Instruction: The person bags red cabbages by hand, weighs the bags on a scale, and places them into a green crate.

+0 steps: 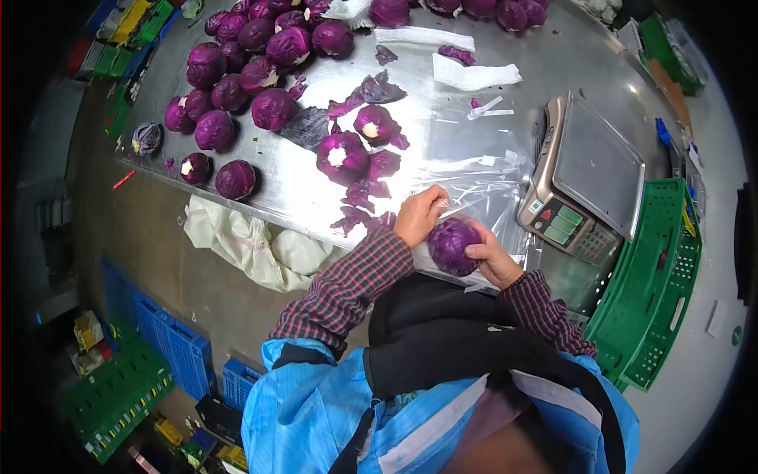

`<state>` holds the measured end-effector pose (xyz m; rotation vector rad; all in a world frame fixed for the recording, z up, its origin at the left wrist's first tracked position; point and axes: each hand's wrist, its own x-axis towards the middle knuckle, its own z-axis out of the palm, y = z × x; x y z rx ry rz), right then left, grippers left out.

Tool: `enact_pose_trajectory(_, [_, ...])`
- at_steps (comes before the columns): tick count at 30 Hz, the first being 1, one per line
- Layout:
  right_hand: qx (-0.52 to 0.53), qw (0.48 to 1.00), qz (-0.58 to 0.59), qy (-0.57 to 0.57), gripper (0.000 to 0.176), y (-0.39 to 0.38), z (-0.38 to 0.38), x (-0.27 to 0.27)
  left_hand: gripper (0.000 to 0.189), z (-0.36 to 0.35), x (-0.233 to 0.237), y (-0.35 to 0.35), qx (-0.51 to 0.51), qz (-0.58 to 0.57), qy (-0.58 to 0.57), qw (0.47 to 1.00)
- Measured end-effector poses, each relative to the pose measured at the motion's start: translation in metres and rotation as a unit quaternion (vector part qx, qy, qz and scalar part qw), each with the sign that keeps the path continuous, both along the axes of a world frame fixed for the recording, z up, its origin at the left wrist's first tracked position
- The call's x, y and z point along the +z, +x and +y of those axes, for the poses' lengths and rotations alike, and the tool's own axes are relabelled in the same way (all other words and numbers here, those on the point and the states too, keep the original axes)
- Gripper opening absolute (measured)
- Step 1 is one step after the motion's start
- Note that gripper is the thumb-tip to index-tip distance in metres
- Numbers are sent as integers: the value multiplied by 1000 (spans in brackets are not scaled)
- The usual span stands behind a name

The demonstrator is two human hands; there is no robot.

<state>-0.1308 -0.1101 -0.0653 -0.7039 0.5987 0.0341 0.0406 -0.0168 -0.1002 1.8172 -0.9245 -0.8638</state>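
A purple cabbage (453,246) is in my right hand (496,259), with the thumb across its side, near the table's front edge. My left hand (422,215) is closed at the cabbage's upper left, its fingers pinched on the edge of clear plastic film (474,186). The film lies on the metal table (276,178) beyond and to the right of my hands. Just left of the film sit two cabbages with pale cut stems (343,157) (375,124), among loose purple leaves (359,193).
Many cabbages (275,109) fill the table's left and far side. White paper strips (475,75) lie at the back. A scale (588,178) stands on the right, beside a green crate (651,276). A white sack (233,237) hangs below the front edge.
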Motion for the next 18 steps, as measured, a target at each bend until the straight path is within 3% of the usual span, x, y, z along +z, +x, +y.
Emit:
enact_pose_trajectory(3, [-80,974,33,-208,82,7,0,-3,10,10,12,-11,80,79,-83,990])
enact_pose_trajectory(5, [-57,909,98,-400,76,12,0,-10,13,14,26,-24,60,37,-74,995])
enact_pose_trajectory(6, [-58,906,93,-408,76,15,-1,-17,14,11,22,-35,30,-25,-138,990])
enact_pose_trajectory(7, [-79,922,99,-365,70,17,-1,-24,15,10,22,-41,1,-88,-200,976])
enact_pose_trajectory(9, [-93,935,100,-327,65,18,-6,-27,18,16,30,-42,-6,-111,-187,976])
enact_pose_trajectory(10, [-113,985,83,-102,62,15,-6,-23,20,19,40,-42,-19,-125,-167,978])
enact_pose_trajectory(11, [-129,981,60,129,62,14,-7,-18,22,25,49,-33,47,-122,-210,969])
enact_pose_trajectory(13, [-190,956,39,221,69,23,-4,-9,16,44,51,-20,86,-160,-124,976])
enact_pose_trajectory(15, [-175,925,-89,326,72,32,-8,-10,13,52,35,-20,104,-184,-146,966])
enact_pose_trajectory(18, [-182,921,-153,309,79,46,-11,-6,11,37,36,-39,165,-151,-199,954])
